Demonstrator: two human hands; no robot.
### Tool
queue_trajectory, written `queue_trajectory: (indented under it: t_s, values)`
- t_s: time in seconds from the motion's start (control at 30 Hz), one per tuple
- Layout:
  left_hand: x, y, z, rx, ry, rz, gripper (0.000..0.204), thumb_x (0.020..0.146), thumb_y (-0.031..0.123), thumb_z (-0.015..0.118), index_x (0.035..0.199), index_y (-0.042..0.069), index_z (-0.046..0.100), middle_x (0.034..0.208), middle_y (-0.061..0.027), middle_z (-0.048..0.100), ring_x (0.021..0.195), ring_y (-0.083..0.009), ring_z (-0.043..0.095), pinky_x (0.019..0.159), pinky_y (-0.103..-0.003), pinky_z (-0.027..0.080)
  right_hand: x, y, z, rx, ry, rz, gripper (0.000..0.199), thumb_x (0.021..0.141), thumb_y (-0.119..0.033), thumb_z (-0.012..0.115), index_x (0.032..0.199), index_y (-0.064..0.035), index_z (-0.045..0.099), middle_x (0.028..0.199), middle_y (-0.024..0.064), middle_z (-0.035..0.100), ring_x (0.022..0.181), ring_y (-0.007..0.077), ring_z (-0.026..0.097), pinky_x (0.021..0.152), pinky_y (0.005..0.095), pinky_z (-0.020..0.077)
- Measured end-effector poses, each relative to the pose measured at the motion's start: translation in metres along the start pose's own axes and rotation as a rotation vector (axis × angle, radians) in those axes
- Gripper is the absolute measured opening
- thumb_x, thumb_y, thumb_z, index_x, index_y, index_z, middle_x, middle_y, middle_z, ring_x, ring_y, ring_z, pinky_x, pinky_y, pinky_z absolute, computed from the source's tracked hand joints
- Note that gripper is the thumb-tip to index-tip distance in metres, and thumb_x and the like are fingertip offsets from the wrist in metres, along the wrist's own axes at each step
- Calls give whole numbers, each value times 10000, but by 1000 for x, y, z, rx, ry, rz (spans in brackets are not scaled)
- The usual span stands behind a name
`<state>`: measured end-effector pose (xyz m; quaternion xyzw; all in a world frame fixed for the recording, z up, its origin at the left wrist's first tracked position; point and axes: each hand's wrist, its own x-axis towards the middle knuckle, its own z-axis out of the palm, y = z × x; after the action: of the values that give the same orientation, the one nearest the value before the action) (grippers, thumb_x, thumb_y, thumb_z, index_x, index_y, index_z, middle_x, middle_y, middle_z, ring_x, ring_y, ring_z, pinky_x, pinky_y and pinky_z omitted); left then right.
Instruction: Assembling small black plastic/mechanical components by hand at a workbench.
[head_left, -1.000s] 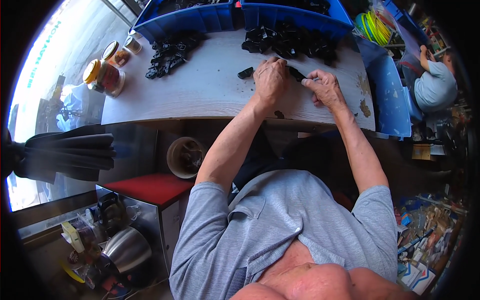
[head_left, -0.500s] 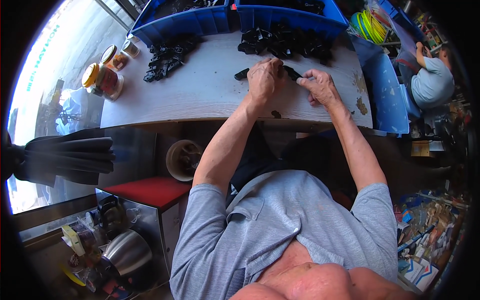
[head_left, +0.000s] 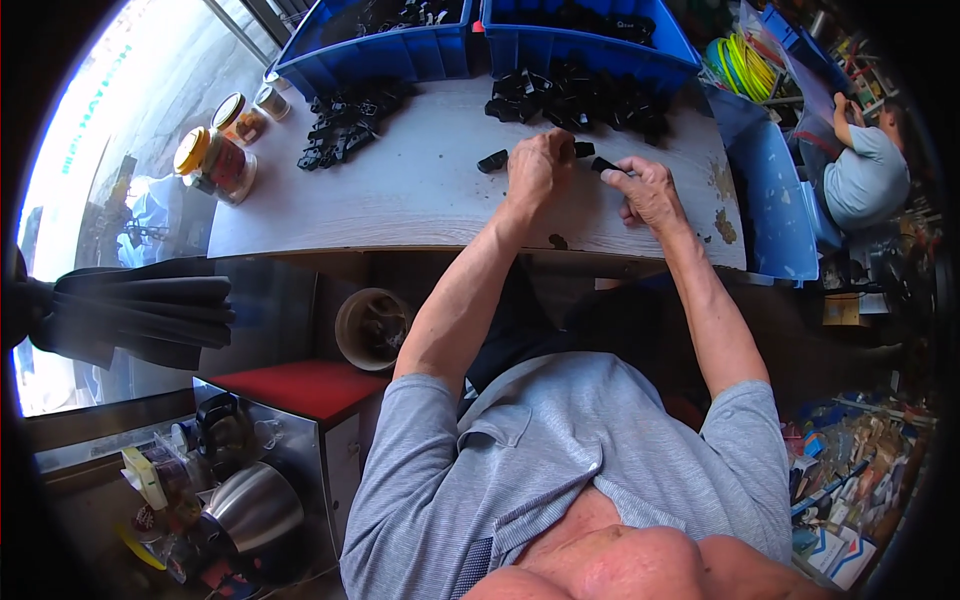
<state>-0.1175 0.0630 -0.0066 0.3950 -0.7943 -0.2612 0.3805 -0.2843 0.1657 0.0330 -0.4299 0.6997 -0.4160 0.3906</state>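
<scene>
Over the pale wooden table, my left hand (head_left: 536, 172) is closed round a small black part (head_left: 583, 150), whose end juts out past its fingertips. Facing it across a narrow gap, my right hand (head_left: 650, 190) pinches another dark black piece (head_left: 602, 165) between thumb and fingers. Most of both pieces is hidden by the fingers, and their exact kind is too small to tell. On the tabletop just left of my left hand lies a separate short black piece (head_left: 492, 161). Beyond the hands is a heap of similar black parts (head_left: 570, 95).
A second black heap (head_left: 345, 120) lies at the table's far left, near lidded jars (head_left: 215, 165). Two blue bins (head_left: 380, 62) line the back edge. A light-blue tub (head_left: 780, 200) stands at the right; a person (head_left: 865, 170) works beyond it. Below left is a round bucket (head_left: 372, 330).
The two black pieces, touching or nearly so before, now show a gap between them. My hands have shifted only slightly; the whole view has moved a little.
</scene>
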Motion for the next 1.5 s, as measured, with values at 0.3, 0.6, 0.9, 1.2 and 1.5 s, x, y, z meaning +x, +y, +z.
queue_trajectory:
  t_s: [0.3,0.6,0.9,1.2,1.5]
  values:
    - [-24,-8,-70,381,326,121,280,884,221,713,1126,80,728,1200,-128,690,1005,-303,668,881,-402,539,0,2,1,-15,11,-6,470,820,-331,824,1148,-23,687,591,15,552,443,97,519,409,244,450]
    - [-49,-24,-86,422,85,139,141,904,155,687,1021,91,734,1025,-86,736,936,-320,658,833,-411,536,-2,-1,4,-43,15,-9,539,802,-323,840,1179,10,646,586,-21,518,426,59,472,374,222,381]
    - [-59,-4,-77,267,-25,241,234,873,39,673,1105,65,691,1058,-124,716,955,-330,661,827,-421,547,-11,-14,21,-117,-56,11,454,838,-238,812,1207,-22,662,571,-29,503,430,72,453,377,246,358]
    - [-41,13,-43,84,-123,459,387,813,-48,658,1175,77,710,1133,-135,702,1015,-332,687,863,-396,576,-7,-7,21,-86,-168,-33,344,862,-66,658,1206,-54,673,586,-17,529,434,90,483,397,261,361]
    - [-35,2,-33,-54,-48,468,355,807,-28,708,1149,66,728,1085,-145,709,953,-313,715,806,-360,599,-7,-12,24,-93,-143,11,335,883,-108,665,1215,-65,674,596,26,590,414,103,531,366,251,401]
